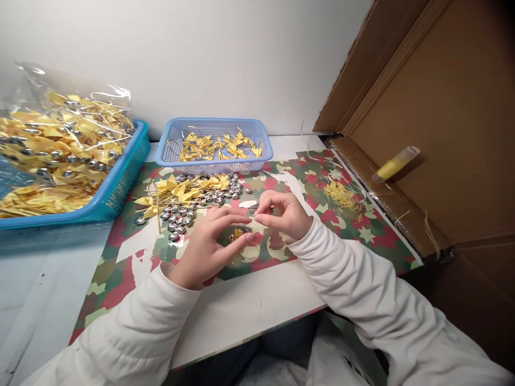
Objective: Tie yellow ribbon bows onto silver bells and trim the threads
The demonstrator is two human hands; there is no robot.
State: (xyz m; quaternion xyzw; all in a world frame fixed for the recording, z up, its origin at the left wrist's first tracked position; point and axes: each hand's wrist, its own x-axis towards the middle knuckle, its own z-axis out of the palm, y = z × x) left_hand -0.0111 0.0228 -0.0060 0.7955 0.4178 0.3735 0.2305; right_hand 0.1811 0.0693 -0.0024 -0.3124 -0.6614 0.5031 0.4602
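We work at a white counter (249, 305) covered by a patterned sheet of red, green and cream paper (362, 225), with a large cardboard box (442, 107) standing open to our right and a yellow tube (395, 163) resting on its flap. To our left a teal basket (120, 182) holds a clear bag of finished yellow bows (60, 145), and straight ahead a smaller blue basket (213, 142) carries more bows with gold loops. Between that basket and us lies a loose heap of yellow ribbon bows (189, 187) mixed with small silver bells (181, 217), and a tuft of yellow thread scraps (341, 195) lies just right of our hands. Our left hand (209, 241) is curled nearly closed, thumb and fingers pinching a small yellow bow piece (238, 233) just above the paper, where a thin gold loop (251, 252) trails below it. Our right hand (281, 212) is pinched closed on the fine thread end, touching the left fingertips. The piece is tiny, glossy and partly hidden, so its exact shape is hard to tell. We judge that the thread could slip from so small a pinch, or a sleeve could sweep the round bells rolling off the counter.
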